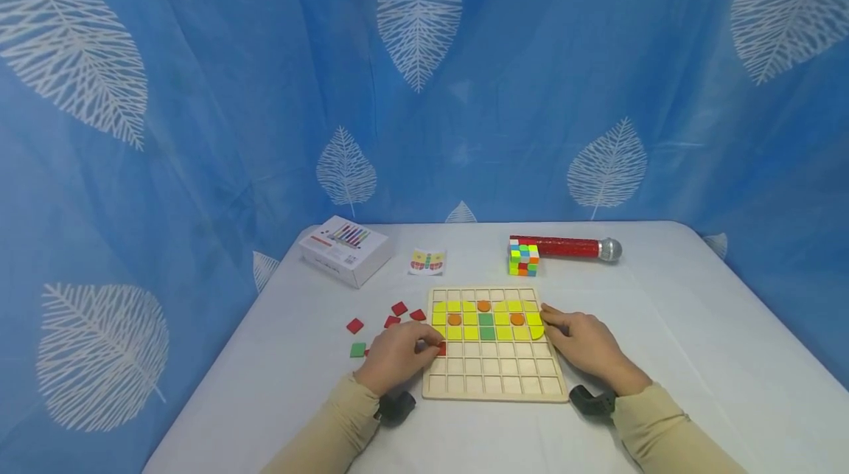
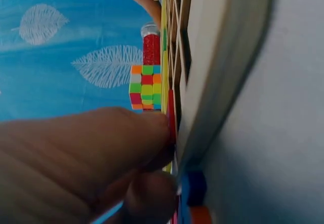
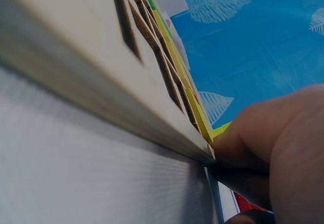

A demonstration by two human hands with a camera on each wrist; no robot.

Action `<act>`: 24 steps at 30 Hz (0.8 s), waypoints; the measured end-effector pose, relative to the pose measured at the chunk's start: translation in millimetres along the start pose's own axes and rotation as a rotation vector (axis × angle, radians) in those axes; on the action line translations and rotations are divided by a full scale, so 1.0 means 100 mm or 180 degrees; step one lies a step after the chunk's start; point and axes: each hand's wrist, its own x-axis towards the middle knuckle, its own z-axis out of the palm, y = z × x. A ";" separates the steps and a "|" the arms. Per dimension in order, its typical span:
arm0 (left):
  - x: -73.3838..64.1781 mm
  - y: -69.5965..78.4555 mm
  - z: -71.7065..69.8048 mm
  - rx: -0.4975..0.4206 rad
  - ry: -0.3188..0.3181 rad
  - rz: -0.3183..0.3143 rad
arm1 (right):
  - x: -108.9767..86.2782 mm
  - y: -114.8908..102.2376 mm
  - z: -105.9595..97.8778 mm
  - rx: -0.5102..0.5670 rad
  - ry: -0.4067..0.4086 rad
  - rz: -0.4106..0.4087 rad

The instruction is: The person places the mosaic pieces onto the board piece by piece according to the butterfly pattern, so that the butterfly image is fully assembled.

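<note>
From my seat at a distance, I have the left hand point(image 1: 398, 352) pinching a red tile point(image 1: 441, 349) at the leftmost column of the wooden board point(image 1: 493, 385), one row nearer than the yellow tiles point(image 1: 470, 332). Thumb and finger come together at the piece's edge, I judge, because that grip lets it be squared to the cell walls; whether it sits flat I cannot tell, even in the left wrist view. The right hand point(image 1: 587, 341) grips the board's right edge towards its far end — probably as a brace, since pressure at the left rim could slide it across the worktop point(image 1: 663, 326). Two green tiles point(image 1: 486, 332) fill part of the middle column between the yellow groups, with an orange disc point(image 1: 483, 306) just beyond them. Loose red tiles point(image 1: 399, 308) and a green square point(image 1: 358, 349) lie off the board's left side, which suits the left hand with a short reach. A picture card point(image 1: 427, 262) lies face up beyond the board, easy to glance at without blocking anything. The white box point(image 1: 347, 249) at far left, and the cube point(image 1: 524, 258) and red microphone point(image 1: 567, 247) at far right, seem set back — leaving both hands elbow room.
</note>
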 end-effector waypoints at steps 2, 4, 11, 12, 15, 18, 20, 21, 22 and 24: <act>0.00 -0.02 -0.01 0.0029 0.0104 0.0013 | 0.00 0.00 0.00 -0.0004 0.0002 -0.0005; 0.00 -0.06 -0.03 0.0081 0.0294 -0.0036 | 0.00 0.00 0.00 -0.0006 0.0000 -0.0013; 0.04 -0.20 -0.15 0.0201 0.0668 -0.0655 | 0.02 -0.01 -0.02 -0.0036 0.0008 -0.0035; 0.04 -0.22 -0.16 0.0239 0.0656 -0.0724 | 0.02 -0.01 -0.02 -0.0043 0.0008 -0.0032; 0.05 -0.25 -0.21 0.0332 0.0647 -0.0980 | 0.01 -0.01 -0.02 -0.0051 0.0002 -0.0026; 0.06 -0.30 -0.24 0.0381 0.0685 -0.1257 | 0.01 -0.01 -0.02 -0.0033 -0.0004 -0.0019; 0.06 -0.34 -0.24 0.0368 0.0669 -0.1381 | 0.01 -0.01 -0.02 -0.0023 -0.0006 -0.0018; 0.06 -0.36 -0.23 0.0349 0.0648 -0.1404 | 0.01 -0.01 -0.02 -0.0026 -0.0007 -0.0015; 0.07 -0.38 -0.22 0.0333 0.0634 -0.1407 | 0.01 -0.01 -0.03 -0.0022 -0.0010 -0.0012; 0.09 -0.41 -0.20 0.0309 0.0597 -0.1398 | 0.01 -0.01 -0.03 -0.0035 -0.0007 -0.0012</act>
